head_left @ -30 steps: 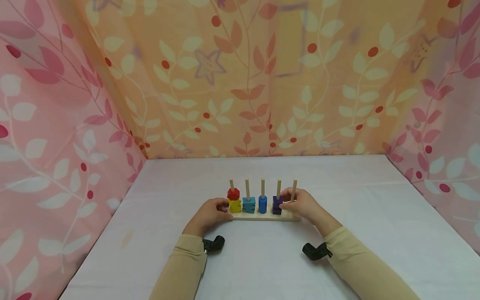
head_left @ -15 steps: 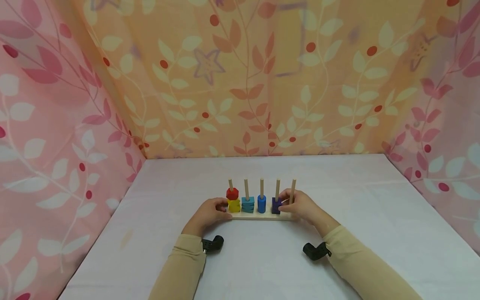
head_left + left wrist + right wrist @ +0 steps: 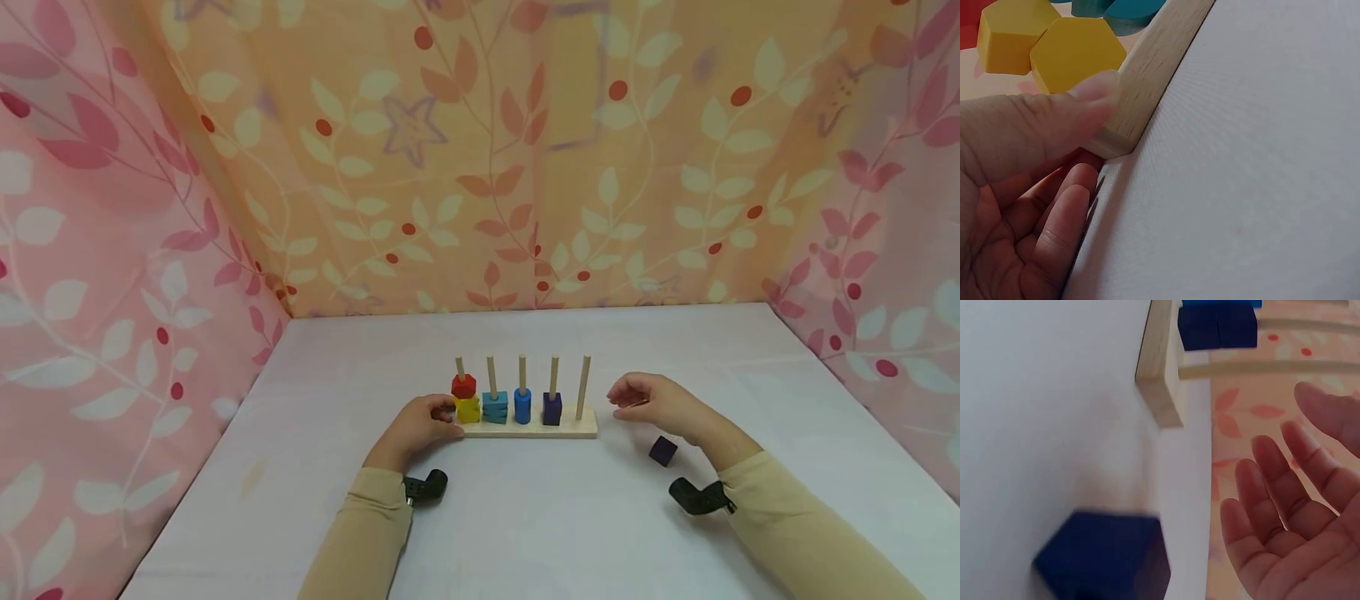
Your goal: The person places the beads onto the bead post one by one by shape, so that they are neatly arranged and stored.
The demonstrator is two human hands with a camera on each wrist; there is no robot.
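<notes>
A wooden peg stand (image 3: 525,431) with upright pegs lies across the table in the head view. My left hand (image 3: 416,427) grips its left end, the thumb (image 3: 1094,103) against the wood in the left wrist view. Yellow blocks (image 3: 468,409) topped by a red block (image 3: 463,386) fill the leftmost peg. Teal blocks (image 3: 495,408), blue blocks (image 3: 522,407) and dark purple blocks (image 3: 552,409) sit on the following pegs; the rightmost peg (image 3: 583,387) is bare. Right of the stand, my right hand (image 3: 660,404) hovers with loosely bent fingers, holding nothing. Below it lies a loose dark purple block (image 3: 663,451).
White cloth covers the table (image 3: 525,517). Patterned curtains (image 3: 450,167) stand behind it and on both sides. A black wrist camera (image 3: 701,497) juts from the right sleeve, another black camera (image 3: 427,487) from the left.
My right hand has moved right, away from the purple peg. One loose purple block now shows on the table below it. The left hand stays on the stand's end.
</notes>
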